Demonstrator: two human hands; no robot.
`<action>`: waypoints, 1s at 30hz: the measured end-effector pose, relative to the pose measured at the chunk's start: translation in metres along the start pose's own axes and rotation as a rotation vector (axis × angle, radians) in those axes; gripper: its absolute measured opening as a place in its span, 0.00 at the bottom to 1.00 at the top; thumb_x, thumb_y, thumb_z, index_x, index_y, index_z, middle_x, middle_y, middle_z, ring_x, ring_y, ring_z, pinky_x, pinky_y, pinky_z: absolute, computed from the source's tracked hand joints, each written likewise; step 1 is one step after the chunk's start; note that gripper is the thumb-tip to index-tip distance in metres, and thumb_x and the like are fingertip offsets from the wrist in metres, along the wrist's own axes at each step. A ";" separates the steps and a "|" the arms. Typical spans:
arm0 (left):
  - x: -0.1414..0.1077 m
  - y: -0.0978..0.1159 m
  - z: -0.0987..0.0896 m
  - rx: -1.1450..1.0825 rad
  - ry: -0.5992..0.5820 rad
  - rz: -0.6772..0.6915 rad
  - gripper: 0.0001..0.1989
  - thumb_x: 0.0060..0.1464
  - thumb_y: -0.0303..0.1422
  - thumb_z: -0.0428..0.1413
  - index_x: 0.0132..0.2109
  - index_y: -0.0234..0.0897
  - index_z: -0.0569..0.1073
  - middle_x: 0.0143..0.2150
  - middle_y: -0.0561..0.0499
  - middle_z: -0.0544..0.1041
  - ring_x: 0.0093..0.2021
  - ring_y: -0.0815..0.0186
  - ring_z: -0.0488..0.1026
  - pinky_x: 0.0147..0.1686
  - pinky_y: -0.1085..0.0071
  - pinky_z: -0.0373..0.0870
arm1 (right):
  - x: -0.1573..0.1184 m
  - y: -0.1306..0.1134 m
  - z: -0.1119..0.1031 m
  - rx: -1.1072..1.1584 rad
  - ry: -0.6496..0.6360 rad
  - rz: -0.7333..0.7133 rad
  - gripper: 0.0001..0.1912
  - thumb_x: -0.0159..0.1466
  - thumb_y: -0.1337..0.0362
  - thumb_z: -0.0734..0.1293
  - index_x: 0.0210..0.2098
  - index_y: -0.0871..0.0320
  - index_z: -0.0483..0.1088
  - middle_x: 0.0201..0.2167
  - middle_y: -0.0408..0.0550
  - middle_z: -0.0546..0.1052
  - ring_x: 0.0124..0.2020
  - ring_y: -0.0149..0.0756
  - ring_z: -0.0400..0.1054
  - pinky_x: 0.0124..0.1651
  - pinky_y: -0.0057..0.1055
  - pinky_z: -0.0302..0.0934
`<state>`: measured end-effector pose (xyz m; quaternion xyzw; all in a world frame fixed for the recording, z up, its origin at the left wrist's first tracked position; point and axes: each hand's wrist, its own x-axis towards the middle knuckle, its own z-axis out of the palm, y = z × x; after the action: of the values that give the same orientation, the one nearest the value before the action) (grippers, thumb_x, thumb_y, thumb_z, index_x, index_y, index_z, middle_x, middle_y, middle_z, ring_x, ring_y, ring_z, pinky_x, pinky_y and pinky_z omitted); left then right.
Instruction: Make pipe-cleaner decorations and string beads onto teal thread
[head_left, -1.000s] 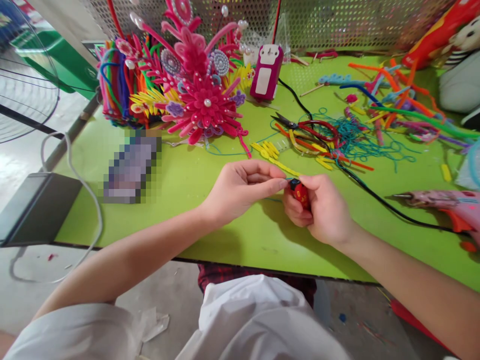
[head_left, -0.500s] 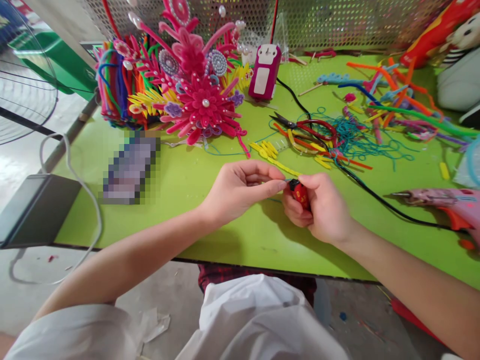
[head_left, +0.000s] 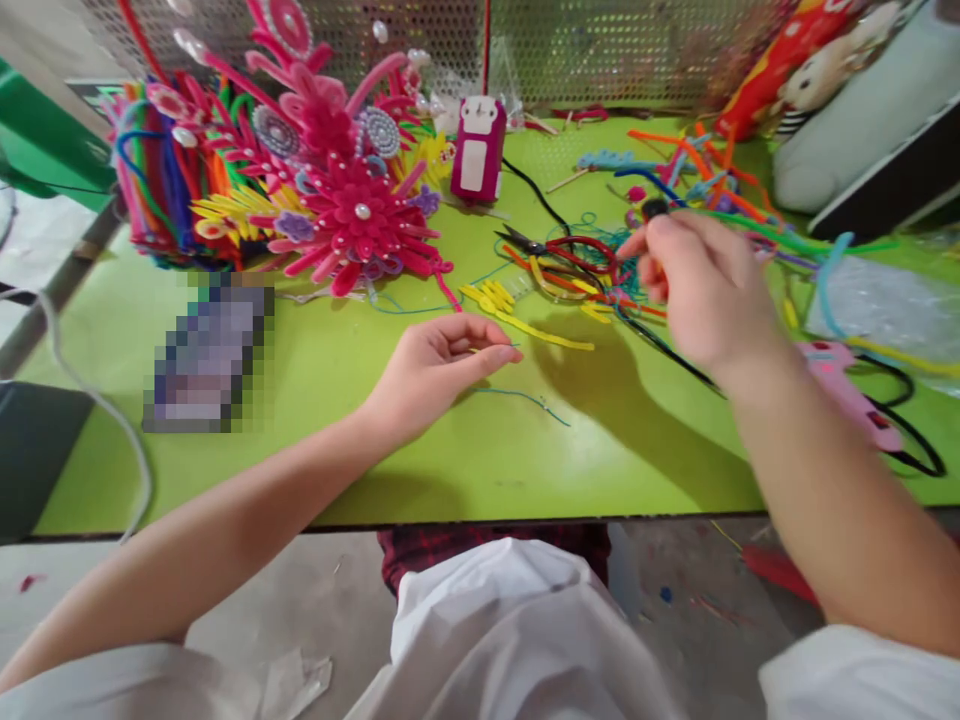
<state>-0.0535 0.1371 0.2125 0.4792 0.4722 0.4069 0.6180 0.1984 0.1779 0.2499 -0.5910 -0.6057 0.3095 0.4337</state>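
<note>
Ahead of me at 12 o'clock, my left fingers (head_left: 491, 358) pinch a hair-thin teal thread (head_left: 515, 346), its short tip poking out toward 3 o'clock, while a loose strand (head_left: 525, 396) of the same colour curves from beneath them toward 4 o'clock over the green surface (head_left: 480, 480). Between 1 and 2 o'clock from there, my right fingers (head_left: 675, 245) are wrapped around a lighter (head_left: 655, 208), mostly hidden, black-topped with a glimpse of red, its long axis running roughly 12 to 6, black end toward 12.
</note>
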 end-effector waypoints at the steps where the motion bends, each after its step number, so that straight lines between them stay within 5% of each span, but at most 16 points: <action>1: 0.001 -0.001 -0.001 0.016 -0.003 -0.010 0.15 0.49 0.39 0.75 0.37 0.36 0.81 0.37 0.49 0.85 0.31 0.72 0.77 0.29 0.78 0.67 | 0.014 0.006 -0.015 -0.209 0.086 -0.012 0.16 0.72 0.60 0.69 0.29 0.58 0.69 0.24 0.41 0.66 0.28 0.26 0.57 0.31 0.28 0.47; 5: 0.004 -0.006 -0.004 0.063 -0.059 -0.015 0.16 0.49 0.40 0.74 0.38 0.37 0.80 0.36 0.51 0.84 0.24 0.76 0.68 0.26 0.77 0.64 | 0.050 0.038 -0.065 -0.579 0.011 0.022 0.16 0.66 0.69 0.73 0.23 0.59 0.68 0.18 0.37 0.57 0.23 0.25 0.44 0.28 0.31 0.37; 9: 0.006 -0.009 -0.005 0.103 -0.091 -0.004 0.17 0.52 0.42 0.73 0.40 0.36 0.80 0.35 0.50 0.84 0.23 0.77 0.64 0.26 0.77 0.64 | 0.042 0.051 -0.087 -0.669 -0.037 -0.285 0.09 0.59 0.75 0.76 0.27 0.59 0.76 0.24 0.40 0.61 0.27 0.27 0.49 0.33 0.30 0.44; 13: 0.006 -0.008 -0.004 0.107 -0.110 0.004 0.17 0.51 0.41 0.74 0.39 0.35 0.80 0.36 0.50 0.84 0.27 0.75 0.69 0.28 0.78 0.66 | 0.017 0.053 -0.087 -0.808 -0.280 -0.500 0.05 0.65 0.71 0.73 0.35 0.56 0.82 0.35 0.49 0.77 0.36 0.34 0.63 0.39 0.34 0.52; 18: 0.006 -0.008 -0.003 0.097 -0.137 0.008 0.17 0.48 0.40 0.75 0.37 0.35 0.81 0.36 0.51 0.83 0.35 0.71 0.77 0.38 0.76 0.72 | 0.004 0.068 -0.069 -0.951 -0.535 -0.663 0.10 0.69 0.67 0.67 0.37 0.56 0.81 0.36 0.52 0.81 0.39 0.43 0.71 0.46 0.39 0.61; 25: 0.007 -0.010 -0.005 0.169 -0.187 -0.012 0.16 0.50 0.41 0.73 0.39 0.34 0.81 0.35 0.52 0.81 0.31 0.72 0.74 0.33 0.75 0.67 | -0.004 0.068 -0.054 -1.112 -0.522 -0.516 0.18 0.71 0.65 0.61 0.52 0.59 0.82 0.47 0.57 0.83 0.41 0.46 0.76 0.42 0.39 0.65; 30: 0.006 -0.010 -0.006 0.237 -0.213 -0.011 0.17 0.53 0.43 0.71 0.40 0.34 0.80 0.34 0.52 0.79 0.30 0.72 0.72 0.31 0.75 0.63 | -0.004 0.056 -0.049 -1.243 -0.613 -0.364 0.20 0.73 0.66 0.60 0.54 0.58 0.82 0.54 0.55 0.83 0.48 0.49 0.79 0.45 0.40 0.69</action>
<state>-0.0575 0.1418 0.2013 0.5865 0.4512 0.2919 0.6060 0.2674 0.1734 0.2207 -0.5048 -0.8535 -0.0177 -0.1280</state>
